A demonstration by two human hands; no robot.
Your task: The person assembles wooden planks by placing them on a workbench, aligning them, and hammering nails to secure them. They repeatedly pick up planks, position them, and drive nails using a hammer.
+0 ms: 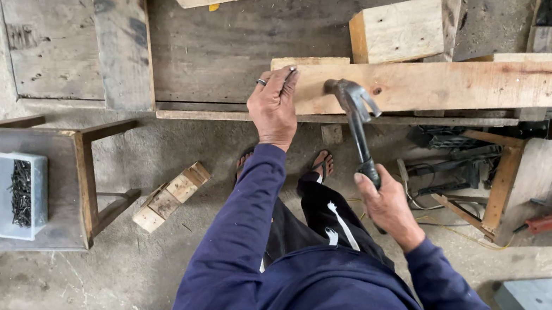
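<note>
Concrete floor (169, 155), rough wooden desk (219, 49); left hand (274, 105) pinches a nail (289, 73) against a plank (437, 84), right hand (385, 201) grips a hammer (355, 105); stool (67, 189) carries a nail tray (18, 192).

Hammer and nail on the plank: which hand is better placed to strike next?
Right. The right hand has a grip on the hammer, its head poised over the plank. The left hand is busy pinching a nail at the plank's end.

One head-worn camera looks steeply down, close above the workbench (219, 49) and floor.
</note>
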